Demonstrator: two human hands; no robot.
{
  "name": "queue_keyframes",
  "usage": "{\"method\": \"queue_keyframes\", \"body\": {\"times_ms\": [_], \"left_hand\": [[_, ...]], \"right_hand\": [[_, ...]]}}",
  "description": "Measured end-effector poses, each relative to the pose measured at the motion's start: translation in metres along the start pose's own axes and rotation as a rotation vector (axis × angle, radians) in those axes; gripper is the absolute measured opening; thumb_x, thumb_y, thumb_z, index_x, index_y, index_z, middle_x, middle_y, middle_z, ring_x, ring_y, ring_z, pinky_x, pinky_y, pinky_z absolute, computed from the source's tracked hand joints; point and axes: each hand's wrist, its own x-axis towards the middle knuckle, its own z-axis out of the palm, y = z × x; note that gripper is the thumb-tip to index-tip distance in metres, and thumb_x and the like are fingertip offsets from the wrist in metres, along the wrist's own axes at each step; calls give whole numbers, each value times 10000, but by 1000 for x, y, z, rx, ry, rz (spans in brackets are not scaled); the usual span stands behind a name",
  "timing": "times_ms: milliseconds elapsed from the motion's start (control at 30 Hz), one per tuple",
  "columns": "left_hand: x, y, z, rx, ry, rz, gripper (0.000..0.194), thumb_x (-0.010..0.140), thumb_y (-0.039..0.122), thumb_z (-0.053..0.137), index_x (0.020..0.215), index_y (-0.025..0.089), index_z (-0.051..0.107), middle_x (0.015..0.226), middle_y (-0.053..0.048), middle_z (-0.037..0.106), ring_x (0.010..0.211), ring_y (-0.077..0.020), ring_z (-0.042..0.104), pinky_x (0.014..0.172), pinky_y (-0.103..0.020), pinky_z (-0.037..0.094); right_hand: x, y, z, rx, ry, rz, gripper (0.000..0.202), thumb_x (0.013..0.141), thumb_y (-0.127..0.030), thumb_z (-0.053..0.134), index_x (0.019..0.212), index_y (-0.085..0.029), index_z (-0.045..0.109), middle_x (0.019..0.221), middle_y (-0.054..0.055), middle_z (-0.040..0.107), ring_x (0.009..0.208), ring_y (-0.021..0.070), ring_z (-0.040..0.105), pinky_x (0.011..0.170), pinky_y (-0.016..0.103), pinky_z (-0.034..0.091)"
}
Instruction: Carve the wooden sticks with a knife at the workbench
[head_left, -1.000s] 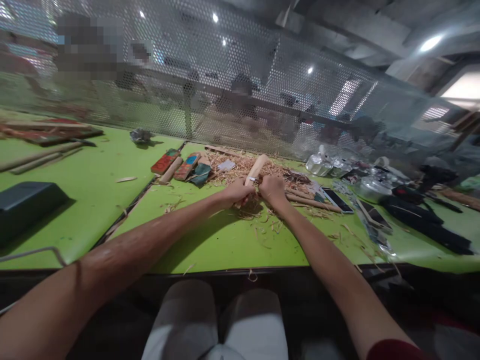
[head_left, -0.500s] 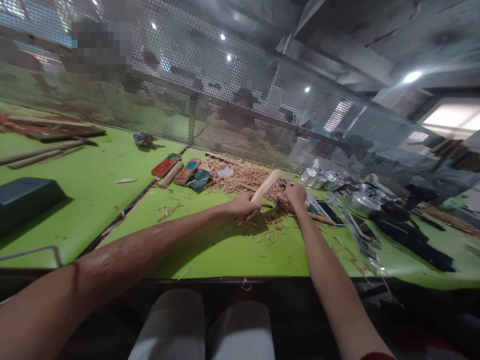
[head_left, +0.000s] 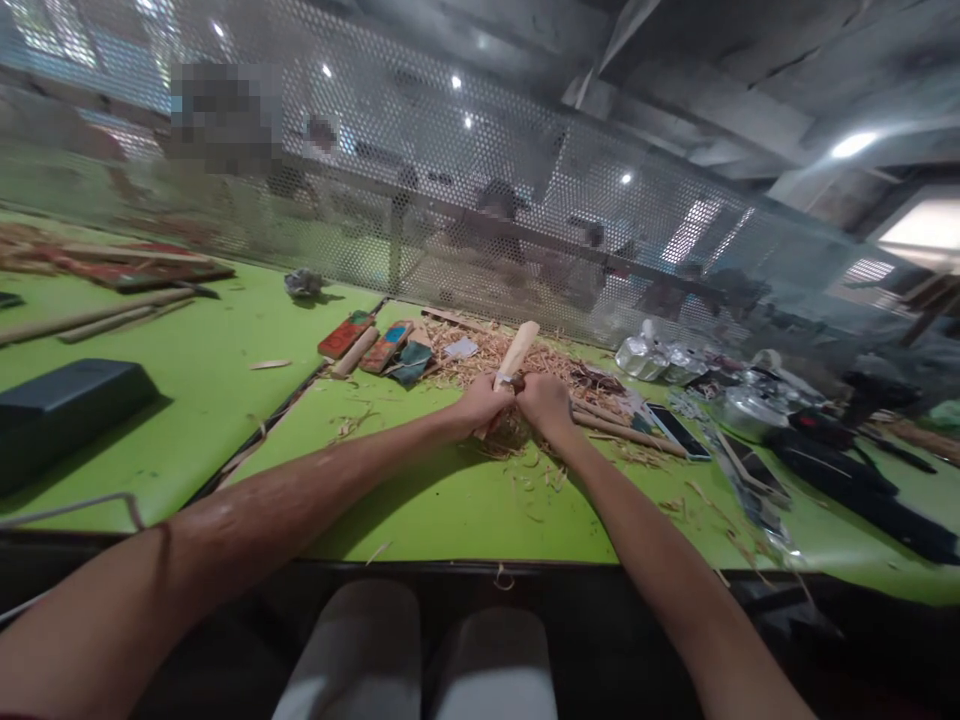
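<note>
My left hand [head_left: 484, 402] is closed around the lower part of a pale, partly shaved piece of wood [head_left: 519, 350], which tilts up and away from me. Close against it, my right hand [head_left: 546, 402] is shut on a carving knife [head_left: 511, 380]. The short metal blade lies across the wood just above my left fingers; most of the handle is hidden in my right fist. Curly wood shavings [head_left: 551, 350] are heaped behind my hands, and thinner curls lie scattered beneath them on the green tabletop [head_left: 450, 515].
Sanding blocks [head_left: 347, 335] and a round wooden stick [head_left: 355, 352] lie left of the shavings. A phone [head_left: 677, 431] and foil-wrapped things [head_left: 641, 352] are on the right. A dark box [head_left: 75, 415] stands at left. Behind runs a perforated screen [head_left: 450, 220], people beyond it.
My right hand has moved left from over the shavings to beside my left hand, bringing the knife blade against the wood. The wood now points more upright. The view has shifted slightly.
</note>
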Motion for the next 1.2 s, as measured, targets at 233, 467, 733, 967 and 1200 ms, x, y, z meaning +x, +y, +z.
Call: {"method": "queue_keyframes", "body": {"times_ms": [233, 467, 733, 967, 1200], "left_hand": [[-6, 11, 3, 78, 49, -28, 149, 825, 117, 609, 823, 211, 493, 417, 100, 425, 344, -95, 420, 365, -179, 320], [-7, 18, 5, 143, 63, -49, 144, 802, 66, 583, 809, 196, 523, 417, 86, 433, 354, -103, 424, 372, -194, 324], [-19, 7, 15, 219, -140, -18, 255, 766, 142, 672, 1013, 147, 610, 522, 39, 563, 379, -120, 495, 363, -212, 369], [-13, 2, 15, 42, -131, -10, 176, 815, 178, 655, 956, 177, 550, 472, 80, 502, 343, -93, 437, 350, -189, 343], [-2, -6, 9, -69, -13, -43, 169, 841, 133, 588, 753, 217, 470, 434, 75, 454, 323, -82, 397, 333, -192, 293]], "right_hand": [[6, 7, 9, 16, 80, 29, 442, 983, -242, 452, 1216, -77, 789, 1148, 232, 752, 1089, 282, 727, 880, 275, 492], [9, 7, 12, 4, 104, 48, 416, 989, -207, 468, 1200, -57, 793, 1132, 250, 748, 1088, 275, 717, 922, 276, 464], [21, 76, 2, 198, 71, 421, 391, 1030, -192, 497, 1250, 6, 754, 1180, 283, 722, 1057, 230, 688, 748, 229, 386], [21, 84, 3, 316, 242, 381, 474, 1063, -279, 437, 1141, 10, 804, 1024, 249, 755, 861, 199, 659, 666, 261, 342], [6, 24, 3, 153, 172, -31, 361, 983, -257, 518, 1101, -133, 836, 1053, 155, 785, 960, 221, 714, 780, 230, 451]]}}
